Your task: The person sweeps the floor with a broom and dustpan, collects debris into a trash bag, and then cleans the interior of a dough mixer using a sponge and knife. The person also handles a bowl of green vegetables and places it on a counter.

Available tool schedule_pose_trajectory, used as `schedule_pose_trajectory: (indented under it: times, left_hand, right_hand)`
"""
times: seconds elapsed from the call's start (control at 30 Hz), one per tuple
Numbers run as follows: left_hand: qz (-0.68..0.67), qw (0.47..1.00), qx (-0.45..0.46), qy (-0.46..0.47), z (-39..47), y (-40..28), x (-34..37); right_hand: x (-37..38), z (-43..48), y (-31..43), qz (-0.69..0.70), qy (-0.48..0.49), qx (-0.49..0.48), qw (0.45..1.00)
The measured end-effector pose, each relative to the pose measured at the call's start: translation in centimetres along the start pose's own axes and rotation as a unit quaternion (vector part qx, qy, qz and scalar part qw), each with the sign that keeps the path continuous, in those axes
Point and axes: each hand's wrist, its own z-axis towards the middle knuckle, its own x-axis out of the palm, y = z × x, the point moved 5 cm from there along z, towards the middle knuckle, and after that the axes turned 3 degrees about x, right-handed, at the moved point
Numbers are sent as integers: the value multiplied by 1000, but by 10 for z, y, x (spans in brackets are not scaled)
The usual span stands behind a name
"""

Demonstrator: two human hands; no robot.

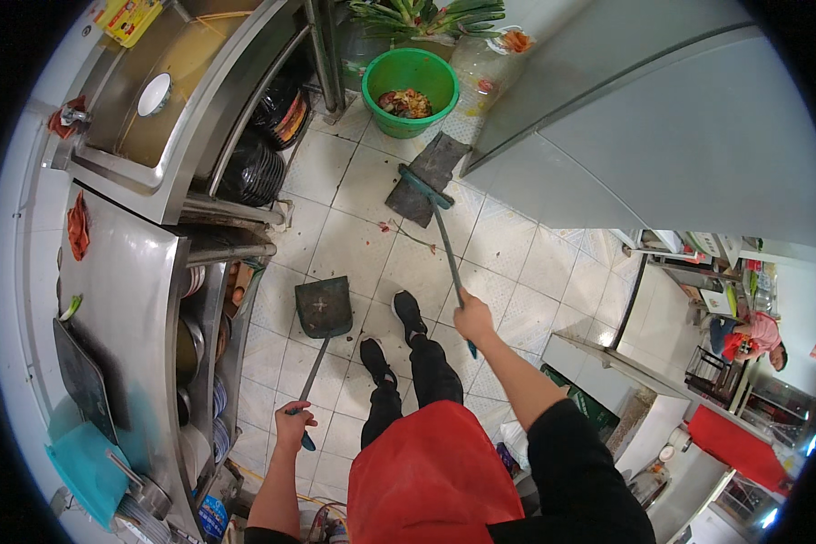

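Observation:
My right hand (474, 317) grips the long handle of a broom (425, 185), whose green head lies across a dark grey floor mat (442, 160). In my left hand (292, 425) is the handle of a dark long-handled dustpan (323, 306). The dustpan's pan rests on the tiles, left of my black shoes. Between broom and dustpan, a thin plant stem with reddish bits (411, 236) lies on the floor. Small dark crumbs are scattered around it.
A green bucket (410, 126) holding food scraps stands beyond the mat. Along the left run a steel sink (170, 160) with a white bowl (154, 94) and a steel counter (129, 272). A large grey cabinet (653, 129) borders the right. Another person (755, 340) is far right.

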Motion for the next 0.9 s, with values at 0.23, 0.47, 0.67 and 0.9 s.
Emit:
schedule_pose_trajectory:
  times: [0.23,0.47,0.67,0.9]
  left_hand:
    - [-20,1000,2,-10,-4,1,-2]
    - [-16,1000,5,-6,-8,-13,2]
    - [-28,999,-14,-13,-7,-7,4]
    - [-19,1000,-18,-10,-6,-3,5]
  right_hand:
    - [34,76,25,10,-59,48,997]
    - [30,137,35,99,-104,67,987]
    - [70,11,19,88,-74,15,993]
    - [101,-8,-10,102,-58,14,993]
